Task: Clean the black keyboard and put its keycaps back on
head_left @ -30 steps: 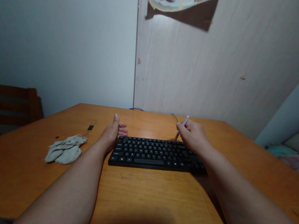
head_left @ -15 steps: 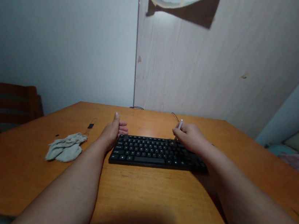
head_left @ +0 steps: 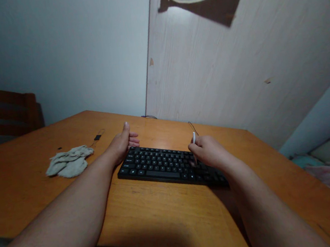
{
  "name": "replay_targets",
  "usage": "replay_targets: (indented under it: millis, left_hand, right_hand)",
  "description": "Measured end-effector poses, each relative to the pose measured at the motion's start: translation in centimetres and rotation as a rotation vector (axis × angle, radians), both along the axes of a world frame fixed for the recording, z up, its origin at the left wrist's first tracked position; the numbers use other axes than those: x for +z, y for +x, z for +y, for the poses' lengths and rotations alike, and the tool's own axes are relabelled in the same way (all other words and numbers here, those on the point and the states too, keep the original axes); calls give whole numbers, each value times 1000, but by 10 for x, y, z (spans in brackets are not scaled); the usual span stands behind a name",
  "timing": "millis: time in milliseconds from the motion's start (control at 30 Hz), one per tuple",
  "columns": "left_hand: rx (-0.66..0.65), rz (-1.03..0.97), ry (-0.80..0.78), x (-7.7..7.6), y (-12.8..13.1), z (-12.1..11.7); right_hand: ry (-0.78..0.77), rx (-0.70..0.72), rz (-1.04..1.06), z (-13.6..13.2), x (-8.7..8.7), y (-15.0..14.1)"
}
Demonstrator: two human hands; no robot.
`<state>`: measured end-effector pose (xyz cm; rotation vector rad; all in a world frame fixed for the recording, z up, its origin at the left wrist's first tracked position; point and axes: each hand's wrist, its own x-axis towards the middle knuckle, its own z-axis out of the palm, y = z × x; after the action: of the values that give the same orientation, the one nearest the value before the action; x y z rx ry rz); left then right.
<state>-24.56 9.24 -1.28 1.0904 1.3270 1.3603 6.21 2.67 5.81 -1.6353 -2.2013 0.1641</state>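
Observation:
A black keyboard (head_left: 158, 165) lies at a slant on the wooden table. My right hand (head_left: 206, 150) is closed around a slim white-handled brush (head_left: 194, 138), held nearly upright over the right part of the keys. Its blurred lower end is down at the keys, partly hidden by my fingers. At the keyboard's far left corner, my left hand (head_left: 122, 143) rests on its edge with the thumb up and fingers stretched out, holding nothing. My right hand and forearm cover the keyboard's right end.
Left of my left forearm lie a crumpled grey cloth (head_left: 68, 162), a small black tag with a cord (head_left: 97, 137) and a tiny dark piece (head_left: 59, 148). A thin cable (head_left: 192, 127) runs behind the keyboard. Beyond the wooden table (head_left: 158, 209) stands a chair (head_left: 2, 112).
My right hand has shifted the brush slightly down over the keys, and its handle has turned more upright. My left hand stays at the keyboard's corner. The whole view has shifted a little.

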Motion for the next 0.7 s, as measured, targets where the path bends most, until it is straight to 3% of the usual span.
replay_targets:
  millis: [433,600,700]
  left_hand:
    - [-12,17,1,-1,-1,1]
    - [-17,16,1,-1,-1,1]
    - [-17,10,1,-2,-1,1]
  right_hand:
    - [-85,28,103,5,-7,0]
    - [-178,81,382,4,-7,-4]
    - [-93,2,575,9,-7,-2]
